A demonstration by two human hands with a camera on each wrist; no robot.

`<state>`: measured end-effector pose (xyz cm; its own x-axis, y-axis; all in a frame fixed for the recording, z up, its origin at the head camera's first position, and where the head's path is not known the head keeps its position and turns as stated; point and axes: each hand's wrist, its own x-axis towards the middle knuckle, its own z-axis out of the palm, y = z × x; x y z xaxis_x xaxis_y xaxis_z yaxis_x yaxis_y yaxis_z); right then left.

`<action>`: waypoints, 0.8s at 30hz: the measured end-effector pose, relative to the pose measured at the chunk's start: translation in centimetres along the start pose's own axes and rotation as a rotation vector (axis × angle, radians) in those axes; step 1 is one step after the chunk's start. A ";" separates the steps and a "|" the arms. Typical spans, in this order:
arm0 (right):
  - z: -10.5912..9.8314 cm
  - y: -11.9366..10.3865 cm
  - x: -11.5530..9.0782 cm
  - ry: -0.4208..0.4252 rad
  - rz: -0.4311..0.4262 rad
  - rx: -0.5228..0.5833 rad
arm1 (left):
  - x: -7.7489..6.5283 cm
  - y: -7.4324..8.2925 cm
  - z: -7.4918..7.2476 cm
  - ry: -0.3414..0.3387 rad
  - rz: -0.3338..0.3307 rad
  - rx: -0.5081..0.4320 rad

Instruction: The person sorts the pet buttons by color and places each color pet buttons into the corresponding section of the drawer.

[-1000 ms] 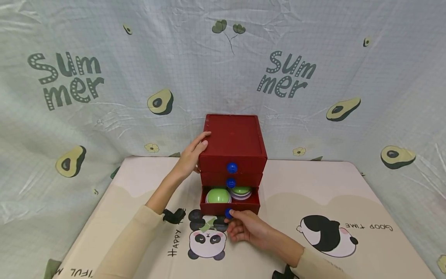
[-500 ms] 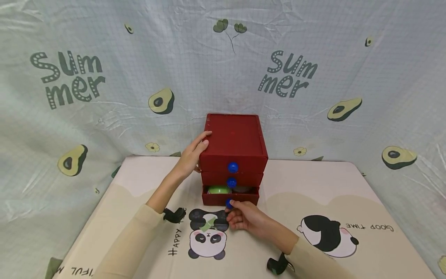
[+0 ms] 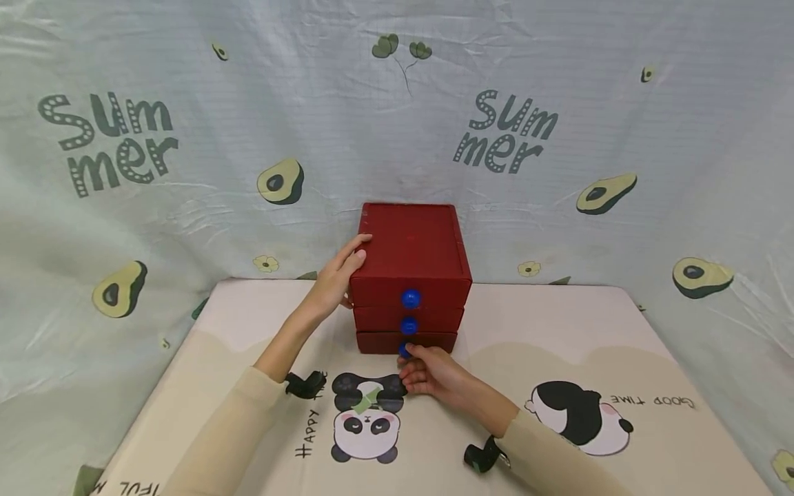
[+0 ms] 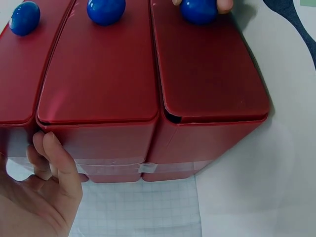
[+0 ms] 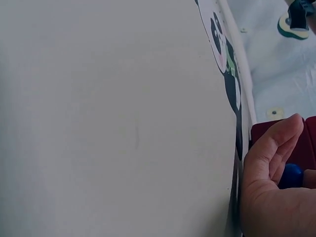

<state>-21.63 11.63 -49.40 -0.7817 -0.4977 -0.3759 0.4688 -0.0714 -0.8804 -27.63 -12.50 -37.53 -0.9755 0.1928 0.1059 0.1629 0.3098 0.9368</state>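
A red three-drawer cabinet (image 3: 412,241) stands on the table, each drawer front bearing a round blue knob. My left hand (image 3: 331,286) rests against its left side, with fingertips over the top edge; in the left wrist view, that hand (image 4: 47,182) lies along the cabinet's side. Low at the front, my right hand (image 3: 437,372) pinches the blue knob (image 3: 405,349) of the bottom drawer (image 3: 378,342). This drawer is pushed in level with the others, and its contents are hidden. A thin dark gap shows at its corner (image 4: 173,117) in the left wrist view.
The light table cover (image 3: 527,331) has printed pandas and lettering. Directly behind the cabinet hangs a pale curtain (image 3: 298,89) with avocado prints. Black wrist-camera straps (image 3: 305,384) sit at both sleeves. Clear tape (image 4: 113,165) runs round the cabinet.
My right hand has pushed the bottom drawer from partly out to in, hiding the rounded green things inside. The left hand has stayed on the cabinet's side.
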 end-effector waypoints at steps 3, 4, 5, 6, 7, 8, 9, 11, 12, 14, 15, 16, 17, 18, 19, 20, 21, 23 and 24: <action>0.1 0.0 0.2 -0.012 0.007 0.002 | -0.1 -0.2 -0.2 -0.001 -0.002 -0.001; 0.1 0.1 0.3 -0.015 0.009 -0.001 | -0.1 -0.2 -0.2 -0.004 -0.002 -0.003; 0.1 0.1 0.3 -0.016 0.013 -0.003 | -0.1 -0.3 -0.2 -0.006 -0.005 -0.009; 0.1 0.0 0.3 -0.018 0.013 -0.007 | -0.1 -0.3 -0.2 -0.008 -0.006 -0.009; 0.1 0.0 0.4 -0.018 0.012 -0.012 | -0.1 -0.2 -0.2 -0.007 -0.006 -0.008; 0.0 -0.1 0.5 -0.017 0.010 -0.017 | -0.1 -0.2 -0.2 -0.004 -0.005 -0.011; 0.0 -0.2 0.6 -0.015 0.004 -0.021 | 0.0 -0.2 -0.2 0.000 -0.003 -0.009; -0.1 -0.3 0.6 -0.007 -0.005 -0.028 | 0.0 0.0 -0.2 0.003 0.003 -0.008; -0.1 -0.3 0.7 -0.006 -0.009 -0.032 | 0.1 0.0 -0.2 0.004 0.005 -0.006; -0.1 -0.3 0.7 -0.012 -0.009 -0.033 | 0.1 0.1 -0.2 0.004 0.002 -0.007; -0.1 -0.3 0.7 -0.016 -0.008 -0.035 | 0.1 0.1 -0.2 0.003 0.000 -0.007; -0.1 -0.2 0.7 -0.021 -0.007 -0.037 | 0.0 0.1 -0.2 0.001 -0.003 -0.008; -0.1 -0.2 0.7 -0.026 -0.006 -0.036 | 0.0 0.1 -0.2 0.001 -0.006 -0.008; -0.1 -0.1 0.7 -0.030 -0.005 -0.034 | 0.0 0.1 -0.2 0.001 -0.008 -0.006; -0.1 -0.1 0.7 -0.033 -0.004 -0.031 | 0.0 0.1 -0.2 0.002 -0.010 -0.006; -0.2 -0.1 0.6 -0.034 -0.003 -0.030 | -0.1 0.1 -0.2 0.002 -0.012 -0.005; -0.2 0.0 0.5 -0.035 -0.002 -0.030 | -0.1 0.1 -0.3 0.000 -0.012 -0.002; -0.2 0.0 0.1 -0.035 0.004 -0.035 | -0.2 0.1 -0.3 -0.002 -0.014 0.005; -0.3 0.0 -0.1 -0.034 0.007 -0.040 | -0.3 0.2 -0.4 -0.006 -0.015 0.012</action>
<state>-21.66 11.98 -49.40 -0.7637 -0.5272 -0.3727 0.4571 -0.0337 -0.8888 -27.40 -12.83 -37.28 -0.9770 0.1934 0.0898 0.1499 0.3236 0.9342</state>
